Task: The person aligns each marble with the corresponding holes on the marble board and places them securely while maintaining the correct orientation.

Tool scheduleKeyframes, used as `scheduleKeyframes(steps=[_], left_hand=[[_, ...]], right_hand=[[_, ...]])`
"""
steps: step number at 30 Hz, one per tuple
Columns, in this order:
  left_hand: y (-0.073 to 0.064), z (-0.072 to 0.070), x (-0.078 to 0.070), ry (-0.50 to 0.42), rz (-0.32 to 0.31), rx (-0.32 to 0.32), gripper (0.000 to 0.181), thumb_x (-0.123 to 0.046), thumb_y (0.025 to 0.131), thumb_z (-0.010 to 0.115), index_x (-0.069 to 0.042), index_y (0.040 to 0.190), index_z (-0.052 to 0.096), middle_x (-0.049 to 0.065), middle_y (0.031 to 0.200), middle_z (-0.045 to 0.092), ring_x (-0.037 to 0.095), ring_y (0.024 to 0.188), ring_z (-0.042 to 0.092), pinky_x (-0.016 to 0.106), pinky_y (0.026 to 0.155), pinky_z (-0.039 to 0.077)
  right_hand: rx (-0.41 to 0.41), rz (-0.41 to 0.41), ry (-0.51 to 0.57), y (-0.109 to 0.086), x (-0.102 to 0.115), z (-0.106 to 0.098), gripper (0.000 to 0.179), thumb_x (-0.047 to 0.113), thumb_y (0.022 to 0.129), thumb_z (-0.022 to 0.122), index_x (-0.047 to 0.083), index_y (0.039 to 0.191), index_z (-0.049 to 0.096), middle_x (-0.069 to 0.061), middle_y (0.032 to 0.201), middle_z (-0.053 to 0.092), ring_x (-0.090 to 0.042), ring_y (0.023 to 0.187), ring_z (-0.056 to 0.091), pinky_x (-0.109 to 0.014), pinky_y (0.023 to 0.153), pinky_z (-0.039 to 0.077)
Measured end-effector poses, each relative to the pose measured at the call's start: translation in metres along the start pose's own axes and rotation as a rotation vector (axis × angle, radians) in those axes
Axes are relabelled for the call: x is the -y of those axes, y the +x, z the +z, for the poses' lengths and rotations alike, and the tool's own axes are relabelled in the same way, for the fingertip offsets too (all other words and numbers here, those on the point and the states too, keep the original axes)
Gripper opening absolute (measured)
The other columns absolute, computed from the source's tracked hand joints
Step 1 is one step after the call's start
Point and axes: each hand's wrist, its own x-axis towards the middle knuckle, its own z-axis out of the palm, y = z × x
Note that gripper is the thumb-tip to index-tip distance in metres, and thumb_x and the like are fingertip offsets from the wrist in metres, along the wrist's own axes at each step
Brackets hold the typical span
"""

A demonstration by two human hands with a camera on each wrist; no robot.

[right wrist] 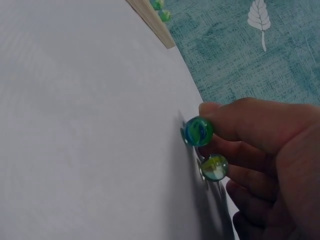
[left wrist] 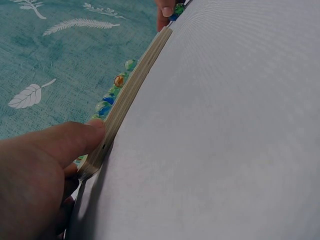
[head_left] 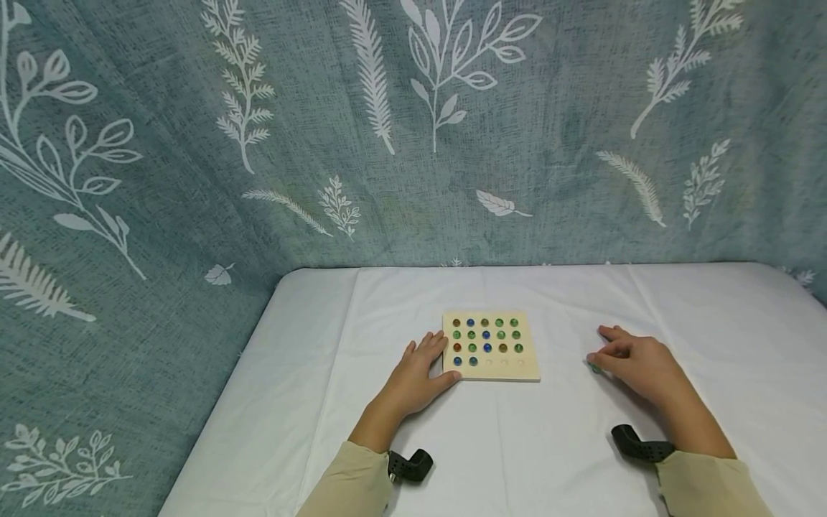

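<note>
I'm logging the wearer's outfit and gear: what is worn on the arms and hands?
Both hands, left hand and right hand, are bare. Each forearm wears a beige long sleeve. A black curved wrist mount sits at each cuff. No gloves or rings show.

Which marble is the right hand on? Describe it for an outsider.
On the white tablecloth, right of the square wooden peg board, find the right hand. At its fingertips sits a blue-green glass marble; the neighbouring loose marble is yellowish-clear.
</note>
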Motion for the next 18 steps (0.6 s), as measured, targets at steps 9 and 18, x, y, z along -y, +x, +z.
scheduleKeyframes(steps=[9, 18], left_hand=[[0.0, 0.001, 0.001, 0.016, 0.002, -0.004, 0.074, -0.045, 0.093, 0.064, -0.014, 0.154, 0.035, -0.001, 0.161, 0.029, 0.017, 0.151, 0.02, 0.04, 0.127, 0.01], [0.001, 0.003, 0.002, 0.012, -0.003, -0.005, 0.074, -0.045, 0.093, 0.064, -0.014, 0.154, 0.036, -0.002, 0.161, 0.029, 0.016, 0.151, 0.019, 0.04, 0.127, 0.011]], right_hand=[[-0.007, -0.039, 0.011, -0.003, 0.01, 0.002, 0.04, 0.041, 0.087, 0.073, 0.003, 0.097, 0.077, -0.025, 0.147, 0.045, -0.05, 0.135, 0.039, -0.064, 0.106, 0.036], [0.03, -0.069, 0.03, -0.003, 0.015, 0.008, 0.033, 0.036, 0.087, 0.074, 0.005, 0.098, 0.077, -0.021, 0.15, 0.043, -0.047, 0.139, 0.035, -0.064, 0.109, 0.033]])
